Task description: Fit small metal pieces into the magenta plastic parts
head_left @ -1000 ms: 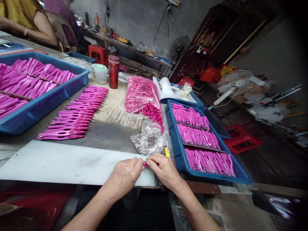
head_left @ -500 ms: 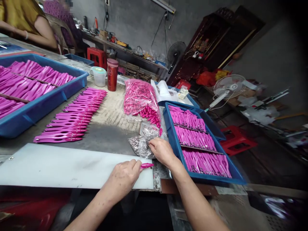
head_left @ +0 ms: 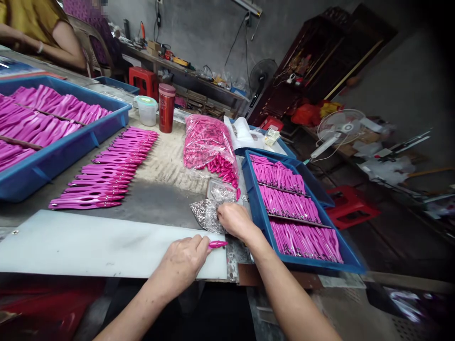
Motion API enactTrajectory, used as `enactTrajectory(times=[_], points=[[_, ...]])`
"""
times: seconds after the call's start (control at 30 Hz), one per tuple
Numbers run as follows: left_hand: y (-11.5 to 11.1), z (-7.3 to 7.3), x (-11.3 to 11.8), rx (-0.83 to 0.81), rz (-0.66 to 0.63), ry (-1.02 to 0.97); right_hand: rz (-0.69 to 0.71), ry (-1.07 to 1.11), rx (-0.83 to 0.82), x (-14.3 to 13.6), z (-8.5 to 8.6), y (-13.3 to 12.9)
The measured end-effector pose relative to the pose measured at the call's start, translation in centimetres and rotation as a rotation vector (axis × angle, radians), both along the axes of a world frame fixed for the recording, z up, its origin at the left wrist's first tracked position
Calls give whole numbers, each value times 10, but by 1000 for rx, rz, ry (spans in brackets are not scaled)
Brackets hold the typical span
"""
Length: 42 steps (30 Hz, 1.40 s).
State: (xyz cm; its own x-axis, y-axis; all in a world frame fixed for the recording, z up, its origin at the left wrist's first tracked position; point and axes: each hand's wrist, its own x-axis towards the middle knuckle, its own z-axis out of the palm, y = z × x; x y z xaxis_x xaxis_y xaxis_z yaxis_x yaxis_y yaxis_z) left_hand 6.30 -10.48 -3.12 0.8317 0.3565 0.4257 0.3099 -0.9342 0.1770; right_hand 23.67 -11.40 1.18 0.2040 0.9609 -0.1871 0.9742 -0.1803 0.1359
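My left hand (head_left: 186, 255) is closed round a pink piece (head_left: 217, 244) above the white board (head_left: 106, 244); the pointed end sticks out to the right. At a clear plastic bag of small metal parts (head_left: 206, 214), my right hand (head_left: 234, 219) has its fingers pinched together, and whatever they hold is too small to make out. Behind it lies a bag of pink tips (head_left: 208, 142), spilling some toward me. A row of pink pieces (head_left: 106, 170) lies on the table left of centre.
Blue trays of pink pieces stand at the left (head_left: 67, 154) and right (head_left: 256, 203). A red bottle (head_left: 166, 109) and a lidded tub (head_left: 146, 111) stand at the back. A person (head_left: 42, 35) sits at the upper left; a white fan (head_left: 339, 128) is at the right.
My right hand has shifted very slightly left at the metal parts. My left hand has stayed in place with the pink piece.
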Motion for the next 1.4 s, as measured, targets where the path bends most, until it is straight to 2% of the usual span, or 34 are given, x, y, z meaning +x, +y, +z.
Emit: enactTrajectory(times=[0.3, 0.57, 0.8, 1.0, 1.2, 1.4], points=[[-1, -1, 0, 6, 21, 3, -19, -5, -19, 0, 5, -3], [-1, 0, -1, -9, 12, -4, -4, -17, -21, 0, 0, 3], [-1, -2, 1, -12, 29, 12, 13, 13, 38, -1, -1, 2], [-1, -3, 0, -33, 11, 11, -31, 98, 157, 4, 0, -6], [-1, 0, 0, -14, 18, -27, -51, 299, 285, 3, 9, -21], [1, 2, 0, 7, 116, -89, -199, 907, 404, 1, 5, -50]])
